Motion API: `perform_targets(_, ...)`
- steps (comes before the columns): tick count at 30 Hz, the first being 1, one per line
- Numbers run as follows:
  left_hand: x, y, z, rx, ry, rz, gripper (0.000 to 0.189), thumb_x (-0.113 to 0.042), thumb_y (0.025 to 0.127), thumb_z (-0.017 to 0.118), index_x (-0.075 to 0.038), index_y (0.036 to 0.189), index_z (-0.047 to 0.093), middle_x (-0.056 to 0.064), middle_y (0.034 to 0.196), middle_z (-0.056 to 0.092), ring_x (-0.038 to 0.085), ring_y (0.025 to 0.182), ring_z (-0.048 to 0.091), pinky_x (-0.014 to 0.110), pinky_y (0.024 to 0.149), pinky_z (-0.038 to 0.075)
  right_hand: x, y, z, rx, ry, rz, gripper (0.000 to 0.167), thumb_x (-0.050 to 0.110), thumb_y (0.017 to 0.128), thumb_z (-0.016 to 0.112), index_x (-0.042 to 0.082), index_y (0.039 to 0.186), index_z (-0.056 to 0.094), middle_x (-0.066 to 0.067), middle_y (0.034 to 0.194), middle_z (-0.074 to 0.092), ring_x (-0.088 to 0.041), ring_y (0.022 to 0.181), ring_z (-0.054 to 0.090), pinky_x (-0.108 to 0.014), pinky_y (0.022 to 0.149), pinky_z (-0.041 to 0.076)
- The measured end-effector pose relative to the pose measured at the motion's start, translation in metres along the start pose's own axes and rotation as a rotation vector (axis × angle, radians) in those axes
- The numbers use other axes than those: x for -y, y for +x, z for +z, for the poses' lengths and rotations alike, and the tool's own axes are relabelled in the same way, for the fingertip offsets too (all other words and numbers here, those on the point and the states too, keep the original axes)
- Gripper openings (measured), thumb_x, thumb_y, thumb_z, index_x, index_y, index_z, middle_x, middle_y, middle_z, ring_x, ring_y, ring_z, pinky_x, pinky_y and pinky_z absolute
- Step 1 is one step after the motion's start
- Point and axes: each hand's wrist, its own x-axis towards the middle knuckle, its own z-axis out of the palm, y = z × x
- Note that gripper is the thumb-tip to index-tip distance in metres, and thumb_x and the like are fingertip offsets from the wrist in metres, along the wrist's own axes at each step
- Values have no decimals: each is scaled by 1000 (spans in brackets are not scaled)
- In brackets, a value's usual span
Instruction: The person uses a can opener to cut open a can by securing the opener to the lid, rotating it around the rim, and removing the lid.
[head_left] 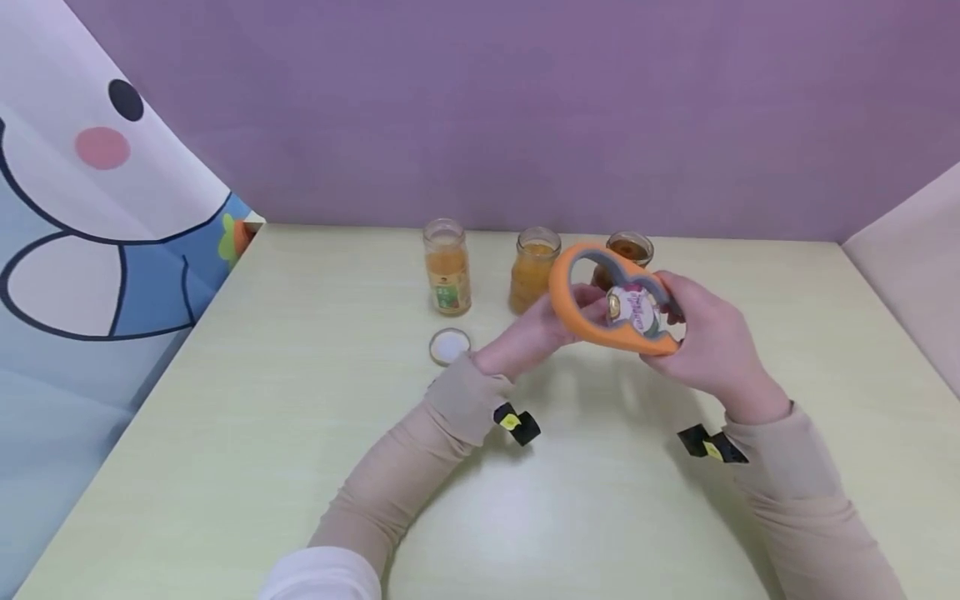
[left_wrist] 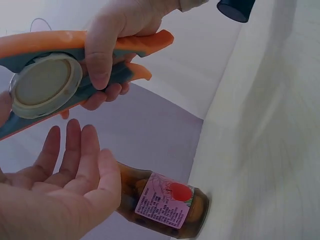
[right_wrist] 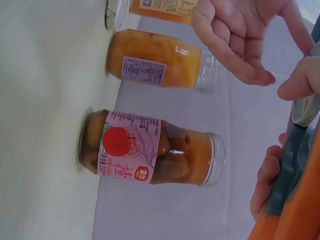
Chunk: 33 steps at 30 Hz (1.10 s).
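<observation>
My right hand grips an orange and grey jar opener by its handles, above the table. Between the opener's notched grey inner edges sits a printed jar lid; its pale underside shows in the left wrist view. The right thumb presses over the opener beside the lid. My left hand has its fingers loosely extended below the opener, with its thumb up at the lid's edge. Behind the hands stands a lidless jar of dark fruit with a pink label, upright and partly hidden in the head view.
A lidless jar of orange fruit and another lidless jar with a yellow-green label stand to the left along the table's back. A loose lid lies pale side up before the leftmost jar. A purple backdrop rises behind the table.
</observation>
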Motion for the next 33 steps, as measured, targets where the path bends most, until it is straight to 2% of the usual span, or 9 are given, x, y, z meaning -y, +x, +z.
perform_targets(1,1,1,0,8,-11,0,112,-51,55,85,8,138,37,26,141,42,10,105,56,17,87,47,0,-1,0,-5,-2,-12,65,6,59,75,-3,119,53,-10,94,62,-15,75,52,-14,67,39)
perform_targets(4,9,-8,-8,9,331,133,97,-59,71,72,7,133,41,23,126,53,8,98,56,21,87,47,0,-2,2,-22,-13,-46,64,8,59,74,-4,119,53,-11,92,62,-15,74,52,-14,67,39)
perform_targets(6,13,-13,-12,-12,431,164,64,-43,91,59,6,129,44,17,117,56,8,99,56,23,90,47,0,-2,2,-35,-20,-65,64,9,59,73,-4,118,53,-11,91,62,-16,73,52,-13,68,38)
perform_targets(8,14,-16,-15,-8,484,170,60,-44,92,57,2,129,46,13,118,55,10,102,55,25,94,46,-1,-2,2,-48,-24,-81,65,10,59,73,-4,118,53,-12,91,61,-16,74,53,-13,68,39)
perform_targets(15,16,-11,-15,49,469,149,110,-75,57,61,6,130,43,13,114,54,9,97,55,22,90,47,-3,-4,2,-57,-17,-136,65,10,59,71,-5,119,51,-14,90,59,-19,77,52,-17,71,39)
perform_targets(20,15,-9,-12,51,370,93,64,-40,91,52,9,131,40,4,105,54,8,93,55,19,85,47,-4,-4,3,-68,-16,-174,65,10,59,71,-5,120,51,-14,88,58,-21,77,52,-19,72,39)
perform_targets(22,15,-9,-11,45,334,89,66,-39,89,56,10,130,40,-1,101,54,7,90,55,18,82,47,-4,-3,4,-71,-15,-191,65,9,59,71,-5,120,51,-13,88,58,-21,77,52,-19,72,39)
perform_targets(27,18,-8,-12,52,220,119,97,-57,48,73,8,115,47,-4,96,57,7,86,56,18,80,50,-3,-1,6,-74,-26,-217,65,8,59,72,-5,119,52,-13,87,58,-23,77,53,-22,71,40)
perform_targets(33,22,-7,-15,69,207,123,76,-60,51,75,-10,103,53,-5,92,56,6,84,56,19,78,49,-1,-1,6,-65,-9,-218,68,7,57,74,-5,120,52,-14,89,59,-24,82,55,-27,74,42)
